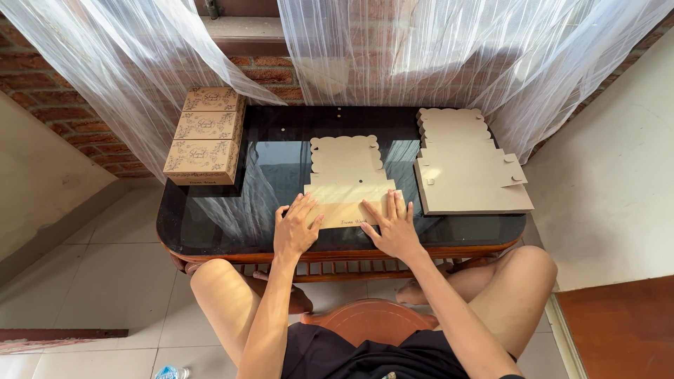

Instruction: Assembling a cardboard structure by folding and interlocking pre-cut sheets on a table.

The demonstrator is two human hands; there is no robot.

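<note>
Item: flat die-cut kraft box blank (347, 184) on my glass tabletop (274, 175). My left hand (295, 230) and right hand (394, 228) press it flat, fingers spread, gripping nothing.

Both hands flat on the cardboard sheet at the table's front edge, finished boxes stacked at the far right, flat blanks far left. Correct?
Not quite: the sides are swapped. The head view shows the finished boxes at the far left and the stack of flat blanks at the right. Left hand and right hand do lie flat on the cardboard sheet.
</note>
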